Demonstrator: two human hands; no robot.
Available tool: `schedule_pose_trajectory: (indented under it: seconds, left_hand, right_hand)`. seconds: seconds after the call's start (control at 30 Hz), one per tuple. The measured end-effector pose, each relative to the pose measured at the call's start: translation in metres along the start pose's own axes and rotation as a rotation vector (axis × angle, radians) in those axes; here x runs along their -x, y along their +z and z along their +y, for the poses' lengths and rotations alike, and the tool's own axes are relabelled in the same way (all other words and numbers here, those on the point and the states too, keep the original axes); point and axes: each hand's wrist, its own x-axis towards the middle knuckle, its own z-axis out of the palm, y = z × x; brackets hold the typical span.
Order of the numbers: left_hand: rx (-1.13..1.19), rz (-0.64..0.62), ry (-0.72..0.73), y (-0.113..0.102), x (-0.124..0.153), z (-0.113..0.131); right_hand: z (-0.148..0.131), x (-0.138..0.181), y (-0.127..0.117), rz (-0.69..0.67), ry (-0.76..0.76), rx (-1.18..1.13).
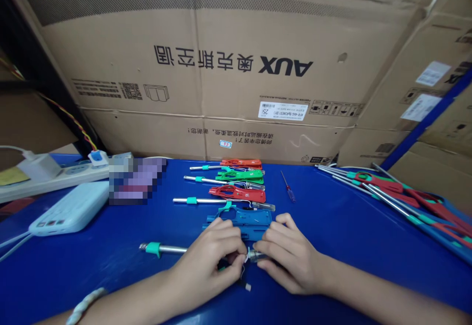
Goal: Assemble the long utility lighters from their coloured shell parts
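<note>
My right hand (pixel 291 256) is closed around a clear lighter fuel tank (pixel 256 255), its valve end pointing left. Against that end, the thumb and fingertips of my left hand (pixel 217 251) are pinched on a thin white wire (pixel 245 266). Under my left hand lies a metal lighter tube (pixel 173 250) with a teal clip (pixel 152 249); my hand hides its right part. A small black piece with a white tip (pixel 247 286) hangs below my fingertips. Just beyond both hands are blue lighter shell halves (pixel 254 217), partly covered by my fingers.
Behind lie a red lighter shell (pixel 239 193), a green one (pixel 239 175) and an orange one (pixel 241 163), each with a metal tube. A screwdriver (pixel 288 187) lies right of them. Several lighters (pixel 401 194) are piled at right. A power bank (pixel 72 207) and power strip (pixel 73 172) sit left.
</note>
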Motion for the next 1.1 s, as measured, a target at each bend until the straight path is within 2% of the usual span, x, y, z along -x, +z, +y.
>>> schedule_pose_trajectory:
  seconds: [0.2,1.1]
  left_hand:
    - [-0.004,-0.034,-0.065,-0.0038,-0.0009,0.0031]
    - [-0.019,-0.029,-0.014,-0.0014,-0.0041,0.0015]
  right_hand:
    - [0.0036,0.0008,0.0009,0.020,0.027,-0.034]
    - [0.0050,0.0026,0.0012,0.013,0.032,0.008]
